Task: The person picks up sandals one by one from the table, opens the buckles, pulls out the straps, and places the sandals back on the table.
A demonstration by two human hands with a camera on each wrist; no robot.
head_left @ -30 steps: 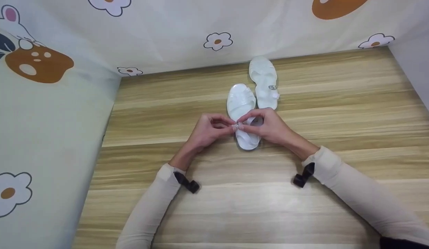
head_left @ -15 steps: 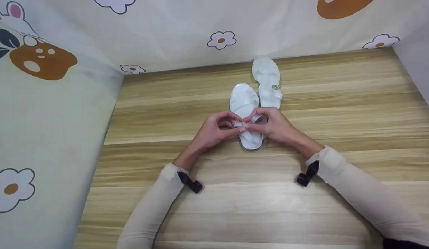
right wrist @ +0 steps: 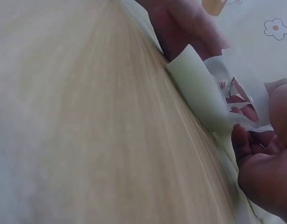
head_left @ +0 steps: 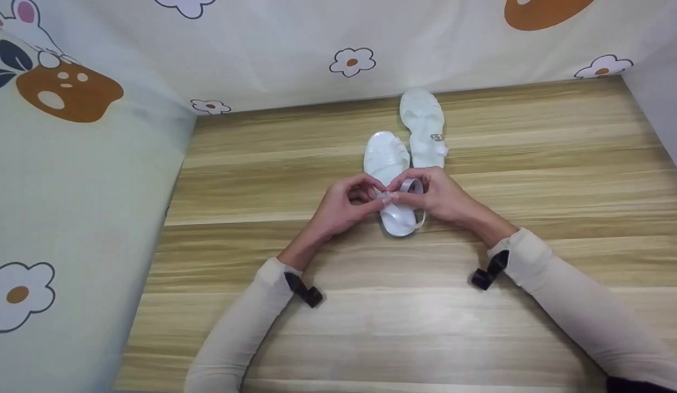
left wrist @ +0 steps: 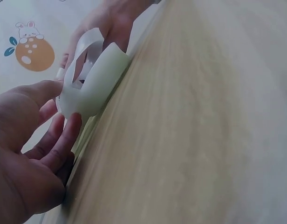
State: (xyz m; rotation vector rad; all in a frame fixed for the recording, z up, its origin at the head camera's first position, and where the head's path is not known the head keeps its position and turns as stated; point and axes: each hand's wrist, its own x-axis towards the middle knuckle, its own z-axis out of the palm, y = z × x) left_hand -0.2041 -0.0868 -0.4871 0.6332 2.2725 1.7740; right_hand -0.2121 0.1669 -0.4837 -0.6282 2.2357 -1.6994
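A white sandal [head_left: 385, 155] lies on the wood-grain surface, toe away from me. My left hand [head_left: 343, 206] pinches the end of its strap over the middle of the sandal. From the other side my right hand [head_left: 444, 197] pinches the same strap between thumb and index finger, and the fingertips of both hands meet. The strap [head_left: 415, 184] loops up beside the right fingers. In the right wrist view a thin metal buckle piece [right wrist: 231, 87] shows inside the loop; fingers hide how it is joined. In the left wrist view, left fingers touch the sandal's heel [left wrist: 99, 84].
A second white sandal [head_left: 424, 123] lies just beyond, to the right, its toe near the back wall [head_left: 273, 60]. Its strap carries a metal buckle [head_left: 437, 137]. A printed wall [head_left: 93, 180] borders the left side of the wood-grain surface [head_left: 251, 169].
Both hands stay at the strap with small finger shifts. The strap loop stands out more beside the right hand, and its lower part now shows near the heel. The head view has shifted slightly.
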